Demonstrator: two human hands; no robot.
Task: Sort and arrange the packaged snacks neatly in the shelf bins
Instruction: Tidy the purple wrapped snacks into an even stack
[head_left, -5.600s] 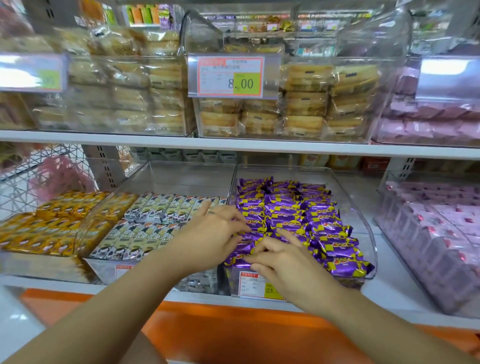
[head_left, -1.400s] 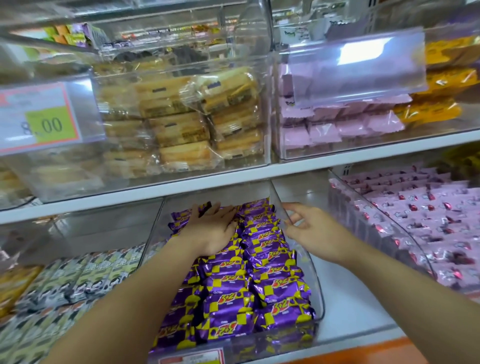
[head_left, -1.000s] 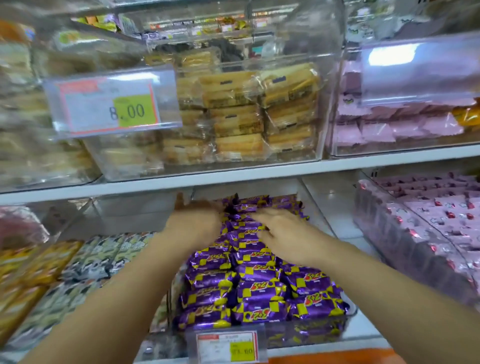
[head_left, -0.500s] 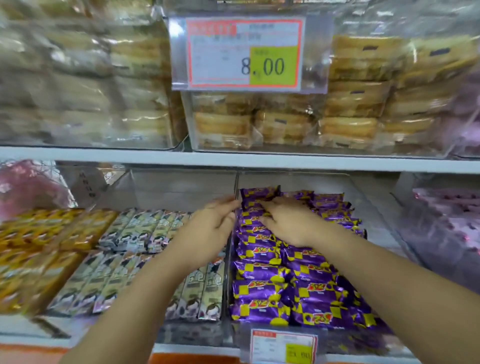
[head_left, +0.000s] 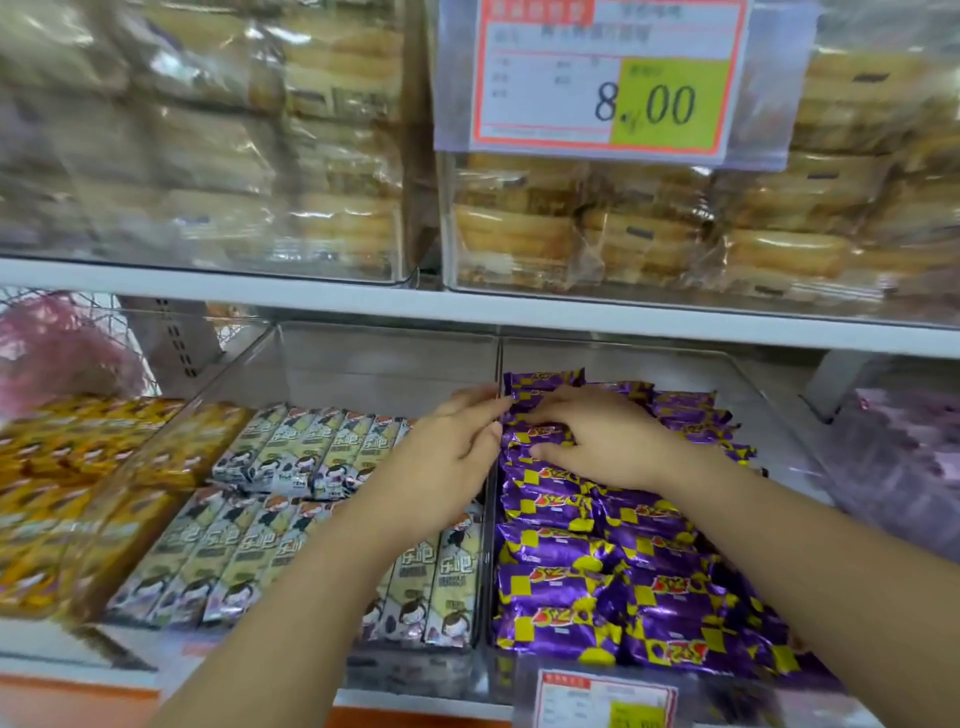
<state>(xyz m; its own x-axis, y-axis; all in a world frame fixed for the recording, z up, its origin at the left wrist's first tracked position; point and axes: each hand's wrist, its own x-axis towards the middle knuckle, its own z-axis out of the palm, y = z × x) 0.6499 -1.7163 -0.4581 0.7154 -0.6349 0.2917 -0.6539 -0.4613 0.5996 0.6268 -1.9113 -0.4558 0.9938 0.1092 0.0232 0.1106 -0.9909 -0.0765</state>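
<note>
Nearest the camera, at the bottom right of the frame, a small price card (head_left: 602, 699) is hanging on the front of a clear bin (head_left: 769, 415). The purple snack packs (head_left: 597, 587) are lying in it in rough overlapping rows.

Further in, at centre frame, both hands are working at the rear rows. The left hand (head_left: 452, 457) is reaching across the divider (head_left: 488, 545) with its fingers nearly straight, the tips touching pack edges and holding nothing. The right hand (head_left: 597, 441) is lying palm down on the packs, fingers lightly bent. One pack is showing between fingers and thumb, but whether it is pinched cannot be told.

The step seems to be squaring the back rows. It is probably best done by pressing lightly and sliding the packs toward the divider, so the slick wrappers are not riding over one another.

Left of the divider, grey-and-cream packs (head_left: 291, 457) are sitting in two rows, with yellow packs (head_left: 62, 467) beyond them at the far left.

Behind and above, a white shelf board (head_left: 311, 304) is carrying clear bins of wrapped cakes (head_left: 519, 239). A large price card (head_left: 608, 78) is reading 8.00 at the upper right.
</note>
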